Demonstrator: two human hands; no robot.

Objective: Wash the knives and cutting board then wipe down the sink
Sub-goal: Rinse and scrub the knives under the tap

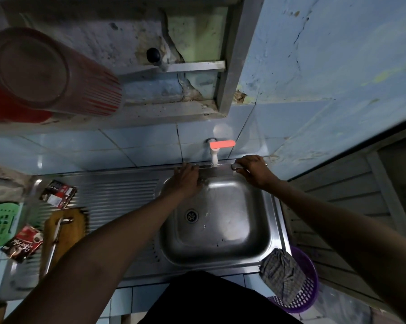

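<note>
Peeling blue tiles back a steel sink under a tap with a red lever. Right hand curls round the handle of a knife held across the far rim, blade running left beneath the tap; left hand lies on the blade with fingers fairly straight. No water shows, so the wash seems just begun. Rubbing flat along the blade, away from the edge, would be safest. Left, on the drainboard, a cutting board carries a second knife. A checked cloth drapes the near right corner.
</note>
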